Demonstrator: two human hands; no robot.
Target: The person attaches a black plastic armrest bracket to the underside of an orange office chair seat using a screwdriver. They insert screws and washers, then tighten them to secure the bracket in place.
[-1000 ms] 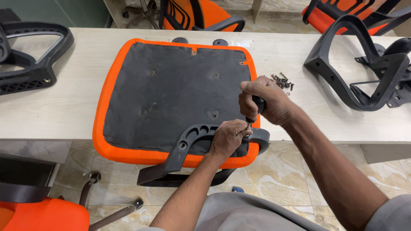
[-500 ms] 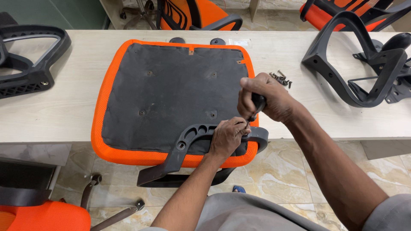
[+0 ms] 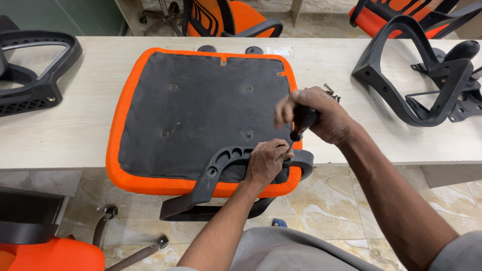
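An upturned orange seat cushion (image 3: 201,115), its dark underside facing up, lies on the pale table (image 3: 65,130) and overhangs the near edge. A black armrest bracket (image 3: 226,160) sits across the cushion's near right corner. The left hand (image 3: 266,161) presses down on the bracket, fingers curled over it. Just above, the right hand (image 3: 316,113) has its fingers wrapped tight around a black-handled screwdriver (image 3: 301,123), whose tip points down at the bracket beside the left hand's fingers. A small heap of screws (image 3: 331,92) lies on the table just behind the right hand. Black chair frames rest at the table's left end (image 3: 35,75) and right end (image 3: 427,75).
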